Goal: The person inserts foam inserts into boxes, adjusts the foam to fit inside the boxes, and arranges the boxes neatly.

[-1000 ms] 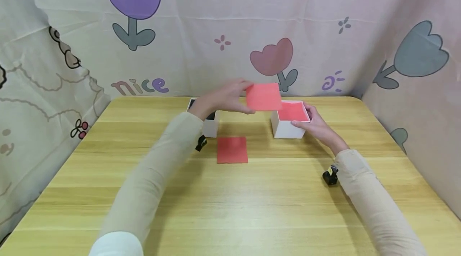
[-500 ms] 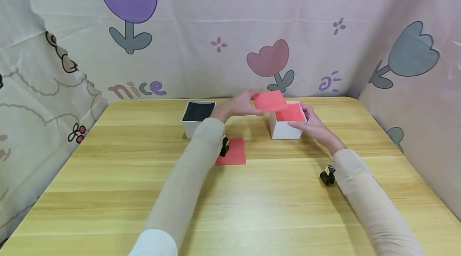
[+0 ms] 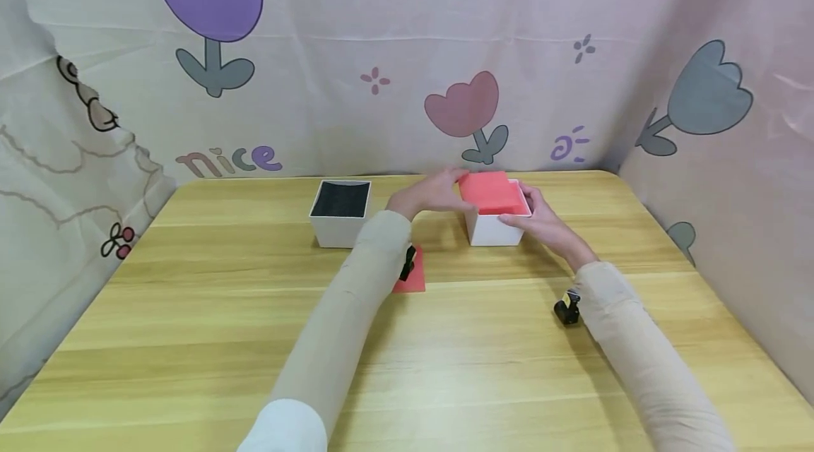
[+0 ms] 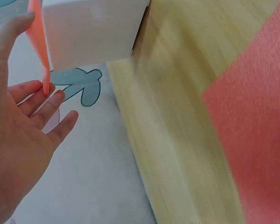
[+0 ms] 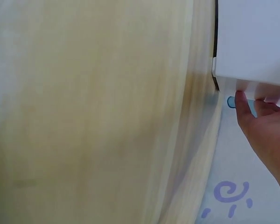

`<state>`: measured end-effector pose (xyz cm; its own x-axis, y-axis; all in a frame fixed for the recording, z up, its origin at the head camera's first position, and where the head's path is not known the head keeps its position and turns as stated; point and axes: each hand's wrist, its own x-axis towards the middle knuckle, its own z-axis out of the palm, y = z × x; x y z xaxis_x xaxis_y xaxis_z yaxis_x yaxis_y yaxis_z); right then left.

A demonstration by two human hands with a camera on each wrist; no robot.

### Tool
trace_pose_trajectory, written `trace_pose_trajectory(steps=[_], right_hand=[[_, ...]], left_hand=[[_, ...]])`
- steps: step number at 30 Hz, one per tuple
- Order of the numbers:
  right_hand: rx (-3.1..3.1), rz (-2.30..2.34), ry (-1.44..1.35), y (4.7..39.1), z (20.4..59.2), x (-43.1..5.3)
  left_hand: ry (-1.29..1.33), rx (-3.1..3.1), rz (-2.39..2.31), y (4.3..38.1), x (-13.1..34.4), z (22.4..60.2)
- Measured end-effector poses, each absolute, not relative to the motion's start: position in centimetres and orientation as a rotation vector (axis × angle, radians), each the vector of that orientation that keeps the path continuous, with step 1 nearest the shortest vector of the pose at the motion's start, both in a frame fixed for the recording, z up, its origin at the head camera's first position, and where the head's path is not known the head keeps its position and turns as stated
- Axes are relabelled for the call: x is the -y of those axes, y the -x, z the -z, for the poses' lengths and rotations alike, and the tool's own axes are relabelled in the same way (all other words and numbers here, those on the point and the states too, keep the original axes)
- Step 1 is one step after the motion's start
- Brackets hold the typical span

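Note:
My left hand (image 3: 435,194) pinches a thin red square sheet (image 3: 486,189) by its left edge. In the left wrist view the sheet (image 4: 41,46) stands edge-on between thumb and fingers, close beside the white box (image 4: 93,32). It overlaps the opening of the right-hand white box (image 3: 496,232) in the head view, and red shows inside that box too. Gripping the box's right side is my right hand (image 3: 540,219), thumb at the front rim. A second red square (image 3: 417,281) lies flat on the table, partly hidden by the left forearm.
To the left stands another white box (image 3: 337,232) with a black sheet (image 3: 342,199) in its opening. Both boxes are near the back edge of the wooden table (image 3: 191,296). A patterned cloth (image 3: 331,85) hangs close behind.
The left hand has carried its red sheet right and down, from above and left of the right-hand box to over its opening. The right hand keeps its hold on that box.

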<state>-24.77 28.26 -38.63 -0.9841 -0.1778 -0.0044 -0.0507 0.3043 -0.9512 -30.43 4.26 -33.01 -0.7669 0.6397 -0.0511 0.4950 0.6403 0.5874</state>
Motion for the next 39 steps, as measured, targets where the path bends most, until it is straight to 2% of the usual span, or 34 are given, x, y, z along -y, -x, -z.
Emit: trace_pose_trajectory(steps=[8,17,39], right_hand=[[-2.424,1.754,0.196,23.7,36.7,-27.3],[-2.471,1.738,0.194,24.8,38.8,-28.3],[-2.52,1.684,0.174,25.2,38.9,-28.3]], left_hand=[[-0.987,-2.63,-0.745,30.6,-5.2,34.0],[-1.046,-2.65,-0.645,30.8,-5.6,34.6],[-1.018,-2.594,-0.515,30.1,-6.1,35.3]])
